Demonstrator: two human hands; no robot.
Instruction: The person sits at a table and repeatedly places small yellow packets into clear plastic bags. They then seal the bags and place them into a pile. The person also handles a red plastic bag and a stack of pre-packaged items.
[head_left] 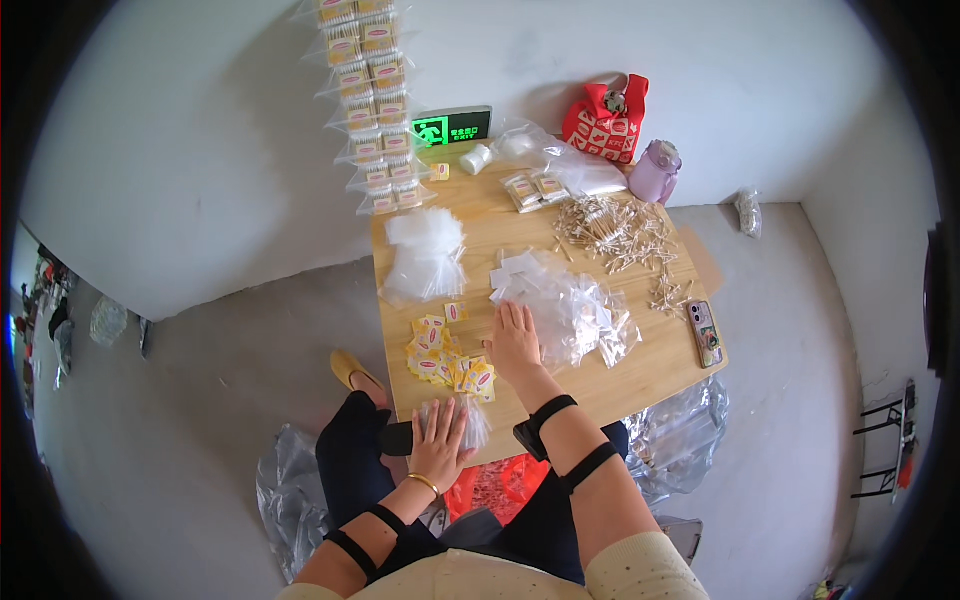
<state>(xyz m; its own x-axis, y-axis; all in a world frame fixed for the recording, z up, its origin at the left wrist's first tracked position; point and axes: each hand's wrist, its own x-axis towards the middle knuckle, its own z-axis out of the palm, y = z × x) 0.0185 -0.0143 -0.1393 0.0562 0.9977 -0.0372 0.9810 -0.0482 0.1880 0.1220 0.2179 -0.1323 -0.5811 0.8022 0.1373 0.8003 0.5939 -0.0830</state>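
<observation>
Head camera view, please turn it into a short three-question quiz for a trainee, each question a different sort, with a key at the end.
1. Multiple choice: which of these is nearest the right hand?
A, the green sign
B, the pile of clear plastic
C, the loose cotton swabs
2. True or false: the phone lies by the right edge of the wooden table.
3. Fill in the colour: the bottle beside the red bag is ___.

Key: 1, B; 2, true; 3, light purple.
</observation>
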